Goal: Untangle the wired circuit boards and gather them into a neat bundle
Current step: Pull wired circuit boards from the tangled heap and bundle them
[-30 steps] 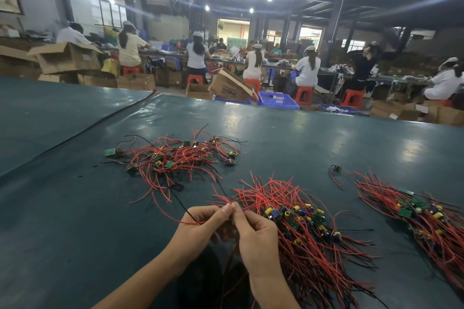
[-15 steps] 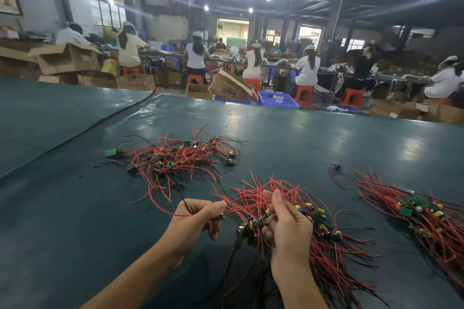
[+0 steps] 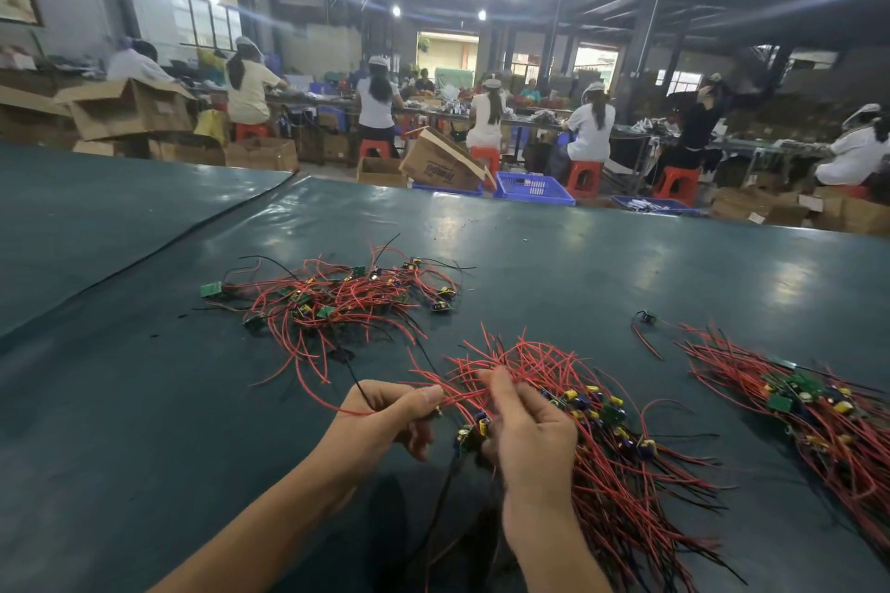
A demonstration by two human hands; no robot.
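Small circuit board (image 3: 474, 431) with red and black wires, raised just above the table (image 3: 530, 246) near the middle of its near edge. Clamped in the curled fingers and thumb of the right hand (image 3: 530, 438). Red wires (image 3: 462, 392) stretched leftward from there, pinched between thumb and forefinger of the left hand (image 3: 385, 414).

Compared with a second earlier: hands no longer pressed together at one point but drawn apart, board now pulled out and visible between them. Judged as one unit nearly freed, its wires being drawn straight, ready for adding to a bundle.

Just right of the right hand, touching it: gathered bundle (image 3: 616, 462), boards clustered at the middle, wires fanned toward the near edge. Farther back and left, well apart: loose tangled pile (image 3: 337, 299), not yet sorted, so most of the task judged as remaining. Toward the right edge: second laid-out bundle (image 3: 809, 400), with a single stray board (image 3: 645, 317) beside it.

Beyond the far edge: blue crate (image 3: 534, 188), cardboard boxes, seated workers on red stools.
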